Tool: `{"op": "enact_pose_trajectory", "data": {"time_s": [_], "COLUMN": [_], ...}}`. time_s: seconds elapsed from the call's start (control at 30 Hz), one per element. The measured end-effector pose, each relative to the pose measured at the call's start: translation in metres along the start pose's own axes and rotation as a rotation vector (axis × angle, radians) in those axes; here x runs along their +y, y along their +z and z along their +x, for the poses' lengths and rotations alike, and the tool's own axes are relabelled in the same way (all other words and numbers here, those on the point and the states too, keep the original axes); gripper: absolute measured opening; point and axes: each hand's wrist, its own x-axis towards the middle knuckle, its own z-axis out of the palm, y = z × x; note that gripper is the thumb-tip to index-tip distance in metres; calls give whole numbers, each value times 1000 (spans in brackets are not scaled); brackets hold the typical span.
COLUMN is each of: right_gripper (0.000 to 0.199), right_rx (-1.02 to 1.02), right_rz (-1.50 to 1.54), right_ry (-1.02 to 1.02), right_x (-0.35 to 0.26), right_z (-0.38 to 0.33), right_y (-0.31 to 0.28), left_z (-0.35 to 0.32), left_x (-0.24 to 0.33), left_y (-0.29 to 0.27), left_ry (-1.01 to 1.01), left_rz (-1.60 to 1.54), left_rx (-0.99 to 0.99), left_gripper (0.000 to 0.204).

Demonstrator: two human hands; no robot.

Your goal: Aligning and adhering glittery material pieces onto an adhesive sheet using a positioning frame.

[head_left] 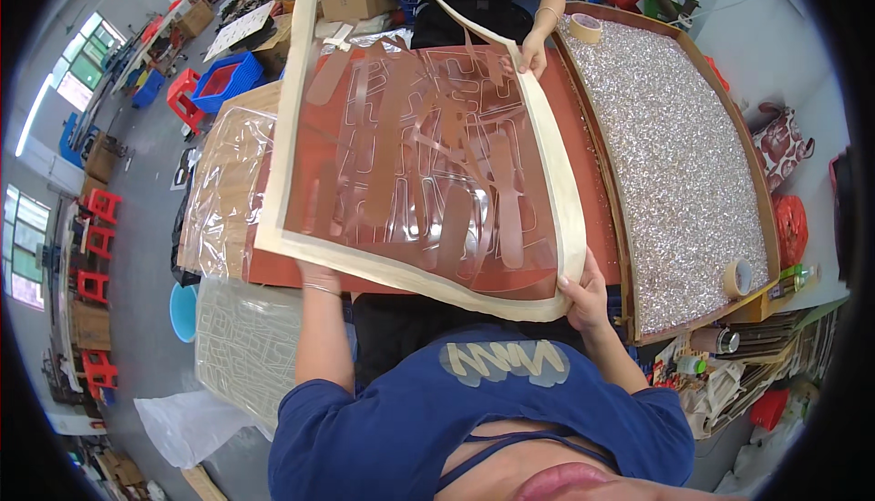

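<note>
Both hands grip the near edge of a clear plastic sheet point(410, 164) bordered with cream tape — it hangs lifted over a reddish-brown table point(597, 200). The left hand point(319, 275) sits mostly under the border, fingers curled around it; the right hand point(585, 293) pinches the near right corner. Across the table, another person's hand point(532, 50) holds the far edge. Just right lies a tray of glittering bits point(674, 154) with 2 tape rolls.

Blue short-sleeved shirt point(483, 410), bare forearms.
</note>
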Motion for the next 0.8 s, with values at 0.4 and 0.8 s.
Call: {"op": "enact_pose_trajectory", "data": {"time_s": [0.4,0.8], "right_gripper": [65,39], "right_rx": [48,91], "right_rz": [-105,-128], "right_ry": [-121,-163], "right_x": [-9,-14], "right_z": [19,44], "right_y": [1,-35], "left_z": [7,32], "left_x": [93,90], "left_y": [39,14], "left_ry": [-316,-413], "left_rz": [444,559], "left_rx": [-83,-124], "left_gripper": [80,56]}}
